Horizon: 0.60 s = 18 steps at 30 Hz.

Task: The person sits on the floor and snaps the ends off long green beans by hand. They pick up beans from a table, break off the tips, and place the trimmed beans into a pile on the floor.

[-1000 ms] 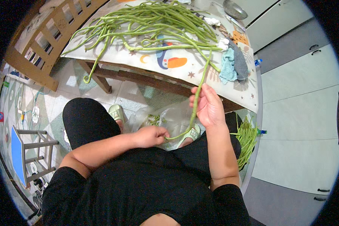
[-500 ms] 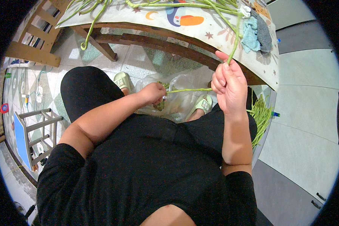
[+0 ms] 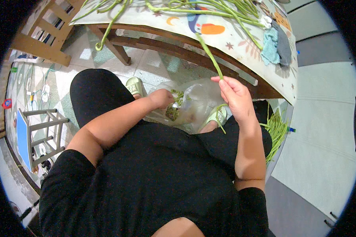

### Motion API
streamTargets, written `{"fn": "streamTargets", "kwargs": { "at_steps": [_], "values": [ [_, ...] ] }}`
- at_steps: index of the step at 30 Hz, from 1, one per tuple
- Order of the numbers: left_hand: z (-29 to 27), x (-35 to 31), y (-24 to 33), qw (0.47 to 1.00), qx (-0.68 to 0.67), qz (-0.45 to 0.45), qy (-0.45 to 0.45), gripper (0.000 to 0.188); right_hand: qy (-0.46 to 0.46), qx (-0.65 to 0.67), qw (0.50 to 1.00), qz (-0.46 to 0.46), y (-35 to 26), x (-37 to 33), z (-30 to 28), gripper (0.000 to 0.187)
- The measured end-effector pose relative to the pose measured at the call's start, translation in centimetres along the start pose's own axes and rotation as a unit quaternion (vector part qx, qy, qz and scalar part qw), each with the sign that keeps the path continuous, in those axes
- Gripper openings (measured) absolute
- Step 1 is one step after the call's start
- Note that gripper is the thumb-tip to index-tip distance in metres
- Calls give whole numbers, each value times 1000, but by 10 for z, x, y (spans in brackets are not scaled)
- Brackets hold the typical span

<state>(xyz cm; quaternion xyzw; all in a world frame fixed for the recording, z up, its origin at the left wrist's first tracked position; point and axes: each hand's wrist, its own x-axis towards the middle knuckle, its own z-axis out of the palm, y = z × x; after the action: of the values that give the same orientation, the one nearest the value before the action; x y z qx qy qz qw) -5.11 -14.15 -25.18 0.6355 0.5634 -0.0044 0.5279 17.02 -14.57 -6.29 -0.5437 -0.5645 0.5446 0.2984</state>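
My right hand (image 3: 235, 94) pinches a long green bean (image 3: 210, 55) between thumb and fingers. One end of the bean slants up toward the table edge, and the other hangs curled below the hand, beside my slippered foot. My left hand (image 3: 161, 98) is curled over a clear plastic bag (image 3: 201, 98) on the floor between my feet. Its fingertips are turned down and partly hidden, so what they hold does not show. Green bean pieces (image 3: 172, 113) lie inside the bag.
More long beans (image 3: 225, 12) lie across the patterned tablecloth (image 3: 241, 49), near teal and grey cloths (image 3: 271, 45). A bundle of long beans (image 3: 279, 130) is beside my right knee. A wooden chair (image 3: 41, 49) and a blue-topped stool (image 3: 25, 138) stand at left.
The bean was stretched between both hands; its lower end now hangs loose from my right hand. My left hand has come away from it, over the bag. The right hand has moved slightly lower.
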Motion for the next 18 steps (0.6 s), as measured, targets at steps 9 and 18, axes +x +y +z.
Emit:
{"fn": "streamTargets", "kwargs": {
  "at_steps": [9,18],
  "values": [
    [-88,-92,105,868,-340,305,197,22,-31,-117,993,-1,-4,-7,7,21],
    [-102,-101,92,864,-335,314,208,16,-74,-151,985,-28,-2,-6,13,20]
  ]
}}
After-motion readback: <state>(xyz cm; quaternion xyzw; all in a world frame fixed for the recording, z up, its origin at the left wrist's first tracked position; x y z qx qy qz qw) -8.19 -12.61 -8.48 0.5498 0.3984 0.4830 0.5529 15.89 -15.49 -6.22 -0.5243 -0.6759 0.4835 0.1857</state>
